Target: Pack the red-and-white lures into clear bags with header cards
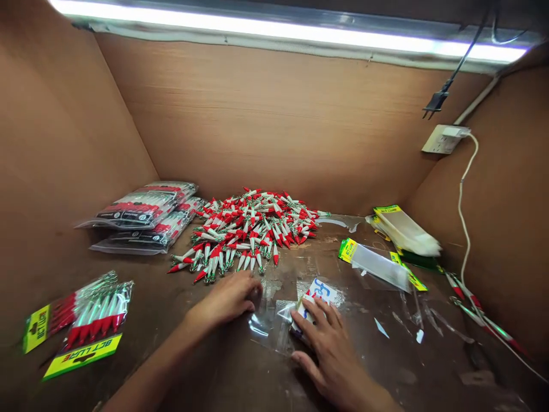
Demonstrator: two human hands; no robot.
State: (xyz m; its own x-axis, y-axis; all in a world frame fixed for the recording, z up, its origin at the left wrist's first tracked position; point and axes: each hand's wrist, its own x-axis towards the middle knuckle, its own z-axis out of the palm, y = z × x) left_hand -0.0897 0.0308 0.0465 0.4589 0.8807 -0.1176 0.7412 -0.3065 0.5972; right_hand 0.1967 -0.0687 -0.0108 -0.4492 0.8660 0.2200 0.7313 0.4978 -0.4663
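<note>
My left hand (229, 300) lies on the brown table just in front of a heap of red-and-white lures (251, 229), fingers curled down beside a clear plastic bag (270, 326). My right hand (328, 343) rests flat with fingers spread on that bag and on a small white card with blue print (319, 292). Neither hand grips anything that I can see.
Two filled lure packs with yellow-green headers (83, 320) lie at the left front. Stacked packs (146, 217) sit at the back left. Empty bags with yellow headers (380, 263) and a pile of them (405, 229) lie right. A white cable (465, 229) hangs by the right wall.
</note>
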